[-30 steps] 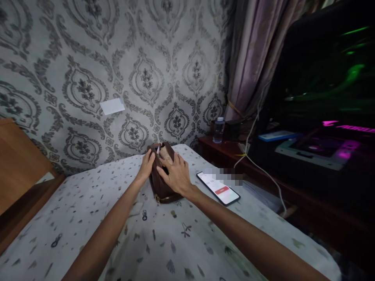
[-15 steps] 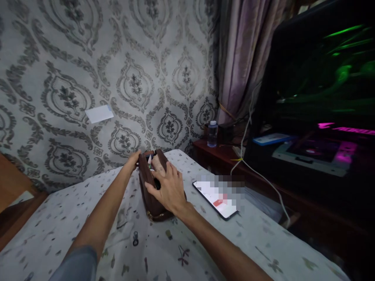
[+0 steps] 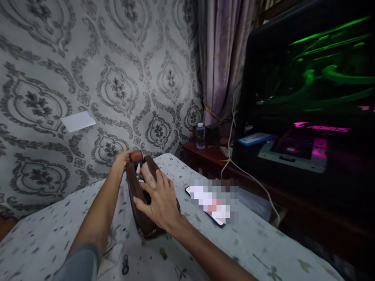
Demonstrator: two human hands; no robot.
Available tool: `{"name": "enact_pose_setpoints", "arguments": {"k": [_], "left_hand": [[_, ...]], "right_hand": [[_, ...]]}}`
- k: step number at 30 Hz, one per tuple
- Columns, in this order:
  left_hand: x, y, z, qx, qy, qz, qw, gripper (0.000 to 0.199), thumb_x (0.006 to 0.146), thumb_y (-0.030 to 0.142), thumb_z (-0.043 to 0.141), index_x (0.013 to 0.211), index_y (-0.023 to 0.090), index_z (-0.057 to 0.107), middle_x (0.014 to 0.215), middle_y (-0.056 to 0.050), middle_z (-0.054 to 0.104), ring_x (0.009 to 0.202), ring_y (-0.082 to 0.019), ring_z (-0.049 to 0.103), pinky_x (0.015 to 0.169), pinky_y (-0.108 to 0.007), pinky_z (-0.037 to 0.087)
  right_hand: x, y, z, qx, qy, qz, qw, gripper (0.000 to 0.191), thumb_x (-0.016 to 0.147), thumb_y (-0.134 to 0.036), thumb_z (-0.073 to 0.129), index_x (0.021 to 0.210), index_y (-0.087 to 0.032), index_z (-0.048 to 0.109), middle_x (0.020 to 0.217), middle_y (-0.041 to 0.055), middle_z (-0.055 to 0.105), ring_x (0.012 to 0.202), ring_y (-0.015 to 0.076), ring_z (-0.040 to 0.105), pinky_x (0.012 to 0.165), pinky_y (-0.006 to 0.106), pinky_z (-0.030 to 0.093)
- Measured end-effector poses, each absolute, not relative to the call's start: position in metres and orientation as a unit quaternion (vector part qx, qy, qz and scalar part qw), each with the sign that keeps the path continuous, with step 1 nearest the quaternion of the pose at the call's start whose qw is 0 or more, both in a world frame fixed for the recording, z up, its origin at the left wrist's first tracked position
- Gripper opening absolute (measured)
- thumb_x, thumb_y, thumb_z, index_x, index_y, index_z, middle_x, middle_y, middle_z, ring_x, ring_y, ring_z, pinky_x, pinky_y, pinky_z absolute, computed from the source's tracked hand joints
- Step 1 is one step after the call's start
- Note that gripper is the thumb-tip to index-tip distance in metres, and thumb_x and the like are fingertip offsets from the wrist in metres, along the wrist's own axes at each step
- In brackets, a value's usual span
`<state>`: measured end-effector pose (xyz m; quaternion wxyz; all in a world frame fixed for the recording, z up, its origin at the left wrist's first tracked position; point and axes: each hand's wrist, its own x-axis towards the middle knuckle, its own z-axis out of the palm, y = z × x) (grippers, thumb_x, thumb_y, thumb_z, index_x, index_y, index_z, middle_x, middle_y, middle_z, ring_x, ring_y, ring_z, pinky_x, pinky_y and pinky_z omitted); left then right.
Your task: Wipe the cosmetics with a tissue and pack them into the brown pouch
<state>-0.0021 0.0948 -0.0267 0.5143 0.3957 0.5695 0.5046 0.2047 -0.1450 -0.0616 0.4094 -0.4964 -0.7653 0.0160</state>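
Note:
A dark brown bag (image 3: 137,210) lies open on the patterned bedsheet, its zip end toward me. Inside it show a beige rolled item (image 3: 148,175) and a small item with a pale pointed tip (image 3: 138,169). At the bag's far end my left hand (image 3: 120,162) is closed on a reddish-brown piece (image 3: 136,156), which may be a case or a flap of the bag. My right hand (image 3: 161,199) rests over the near part of the opening, fingers apart, touching both sides of the rim.
A lit phone (image 3: 209,205) lies on the bedsheet (image 3: 258,249) to the right. Beyond it are a clear bottle (image 3: 200,136) on a dark red ledge (image 3: 190,147), a white cable (image 3: 260,183) and a large dark computer case (image 3: 246,97). Wallpaper and curtain stand behind.
The view has turned rightward, so the surroundings sit further left. The reddish-brown piece at the bag's far end now rises higher beside my left hand. My right hand stays over the opening.

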Motion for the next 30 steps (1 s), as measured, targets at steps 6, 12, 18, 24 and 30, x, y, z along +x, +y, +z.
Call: {"name": "enact_pose_setpoints", "arguments": {"k": [6, 12, 18, 24, 30], "left_hand": [[0.006, 0.087, -0.027, 0.44, 0.549, 0.524, 0.479, 0.032, 0.063, 0.018, 0.082, 0.091, 0.011, 0.069, 0.066, -0.003, 0.072, 0.053, -0.015, 0.064, 0.056, -0.025, 0.051], [0.007, 0.063, -0.021, 0.496, 0.503, 0.555, 0.44, 0.043, 0.055, 0.019, 0.082, 0.096, 0.017, 0.068, 0.084, 0.0, 0.075, 0.063, -0.012, 0.066, 0.053, -0.018, 0.044], [0.021, 0.034, -0.012, 0.584, 0.434, 0.596, 0.341, 0.053, 0.063, 0.038, 0.079, 0.11, 0.018, 0.065, 0.109, -0.006, 0.075, 0.092, -0.021, 0.07, 0.076, -0.03, 0.056], [0.033, 0.013, -0.011, 0.694, 0.411, 0.557, 0.198, 0.042, 0.077, 0.04, 0.065, 0.11, 0.013, 0.068, 0.112, -0.01, 0.074, 0.109, -0.028, 0.066, 0.103, -0.043, 0.048], [0.036, -0.035, -0.017, 0.813, 0.391, 0.416, 0.118, 0.04, 0.082, 0.022, 0.052, 0.118, 0.02, 0.069, 0.125, -0.007, 0.07, 0.121, -0.026, 0.061, 0.112, -0.044, 0.04]], "right_hand": [[0.205, -0.145, -0.061, -0.501, -0.767, 0.019, 0.401, 0.048, 0.083, -0.059, 0.066, 0.12, -0.03, 0.072, 0.151, 0.0168, 0.046, 0.14, 0.0416, 0.038, 0.106, 0.06, 0.035], [0.205, -0.144, -0.061, -0.503, -0.768, 0.008, 0.397, 0.047, 0.083, -0.059, 0.065, 0.121, -0.031, 0.072, 0.149, 0.016, 0.048, 0.139, 0.0407, 0.039, 0.105, 0.059, 0.037], [0.204, -0.144, -0.061, -0.512, -0.766, 0.004, 0.388, 0.046, 0.084, -0.058, 0.065, 0.12, -0.031, 0.072, 0.146, 0.0163, 0.051, 0.139, 0.0391, 0.04, 0.106, 0.056, 0.036], [0.205, -0.147, -0.058, -0.514, -0.769, -0.009, 0.38, 0.046, 0.085, -0.058, 0.063, 0.122, -0.031, 0.071, 0.145, 0.0164, 0.052, 0.137, 0.0388, 0.041, 0.104, 0.056, 0.037], [0.201, -0.143, -0.065, -0.508, -0.759, -0.027, 0.406, 0.059, 0.086, -0.059, 0.06, 0.133, -0.023, 0.063, 0.144, 0.0154, 0.054, 0.135, 0.0357, 0.042, 0.106, 0.051, 0.036]]}}
